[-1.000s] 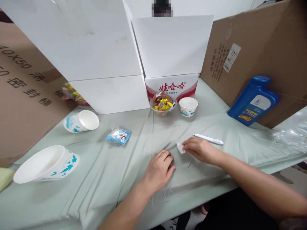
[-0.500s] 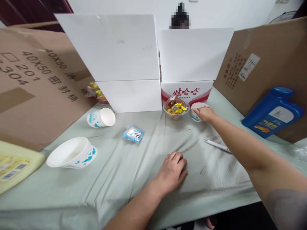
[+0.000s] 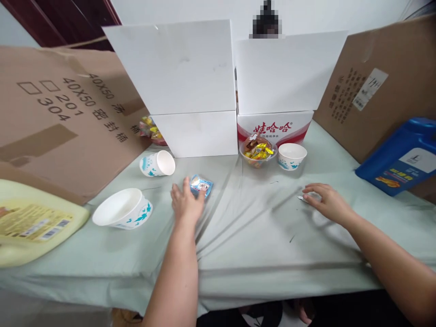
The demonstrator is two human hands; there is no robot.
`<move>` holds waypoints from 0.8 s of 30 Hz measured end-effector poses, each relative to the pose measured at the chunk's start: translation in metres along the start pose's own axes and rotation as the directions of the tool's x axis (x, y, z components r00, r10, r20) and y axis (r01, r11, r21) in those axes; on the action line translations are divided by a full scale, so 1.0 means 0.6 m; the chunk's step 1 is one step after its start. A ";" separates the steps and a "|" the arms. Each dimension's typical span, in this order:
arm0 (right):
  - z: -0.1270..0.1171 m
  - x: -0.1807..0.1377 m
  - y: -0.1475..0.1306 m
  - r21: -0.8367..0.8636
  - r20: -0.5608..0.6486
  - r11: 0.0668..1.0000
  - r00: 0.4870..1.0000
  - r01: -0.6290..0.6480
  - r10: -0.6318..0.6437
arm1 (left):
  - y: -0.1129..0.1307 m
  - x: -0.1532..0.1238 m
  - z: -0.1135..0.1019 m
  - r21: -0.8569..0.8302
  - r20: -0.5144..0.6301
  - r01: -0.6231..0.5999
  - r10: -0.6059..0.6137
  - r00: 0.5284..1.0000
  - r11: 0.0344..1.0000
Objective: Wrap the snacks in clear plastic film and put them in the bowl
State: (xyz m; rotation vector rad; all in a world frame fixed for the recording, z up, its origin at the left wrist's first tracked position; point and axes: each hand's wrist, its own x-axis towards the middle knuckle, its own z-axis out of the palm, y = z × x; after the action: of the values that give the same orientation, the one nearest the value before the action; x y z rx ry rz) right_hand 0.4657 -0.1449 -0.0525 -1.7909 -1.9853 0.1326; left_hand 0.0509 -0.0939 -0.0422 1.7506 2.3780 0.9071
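My left hand (image 3: pixel 186 200) is open, fingers apart, at the left edge of a small blue snack packet (image 3: pixel 204 185); whether it touches the packet I cannot tell. My right hand (image 3: pixel 325 202) is open and empty above a white pen (image 3: pixel 301 198), covering most of it. A white paper bowl with blue print (image 3: pixel 292 156) stands upright at the back right. Beside it is a clear bowl (image 3: pixel 258 160) of yellow-wrapped sweets and a brown packet. On the left, a paper cup (image 3: pixel 157 164) lies on its side, and a larger paper bowl (image 3: pixel 122 209) is tilted toward the left.
White boxes (image 3: pixel 200 134) stand along the back, with a person's head showing above them. Large cardboard boxes (image 3: pixel 78 136) flank both sides. A yellow jug (image 3: pixel 37 222) lies at the left, a blue bottle (image 3: pixel 402 159) leans at the right. Green cloth (image 3: pixel 238 240) covers the table.
My right hand has let go of the paper bowl at the back and come toward me, over the pen. My left hand has moved left and forward to the blue packet. The view has shifted slightly.
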 end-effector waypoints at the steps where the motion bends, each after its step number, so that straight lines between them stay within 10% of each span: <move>1: -0.004 -0.007 0.011 -0.043 0.005 0.998 0.999 -0.052 0.052 | -0.008 0.012 0.003 0.000 0.014 0.064 -0.064 0.998 0.998; 6: -0.028 -0.017 0.019 -0.235 0.193 0.968 0.972 -0.090 0.137 | -0.024 0.036 0.021 -0.070 0.155 0.025 -0.014 0.988 0.997; 11: -0.029 -0.020 -0.019 -0.291 0.306 0.957 0.947 -0.001 0.094 | 0.018 -0.024 0.036 -0.230 0.048 -0.300 0.318 0.947 0.926; 15: -0.028 -0.022 -0.031 -0.329 0.321 0.944 0.944 0.031 0.081 | 0.087 -0.144 0.045 -0.284 0.053 -0.745 0.786 0.616 0.604; 19: -0.027 -0.030 -0.031 -0.272 0.249 0.962 0.967 0.007 0.063 | 0.129 -0.231 0.038 -0.375 0.161 -0.881 0.956 0.245 0.289; 21: -0.023 -0.038 -0.041 -0.173 0.151 0.985 0.988 0.001 0.026 | 0.134 -0.239 0.033 -0.428 0.140 -0.875 0.973 0.184 0.227; 24: -0.013 -0.052 -0.073 0.014 0.034 0.989 0.988 0.150 -0.151 | 0.130 -0.220 0.031 -0.482 0.026 -0.846 0.968 0.249 0.230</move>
State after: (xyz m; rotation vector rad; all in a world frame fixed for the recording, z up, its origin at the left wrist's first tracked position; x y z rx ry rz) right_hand 0.4298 -0.1834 -0.0379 -1.6345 -2.1313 0.1270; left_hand 0.1720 -0.1887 -0.0587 2.7905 0.5864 0.8807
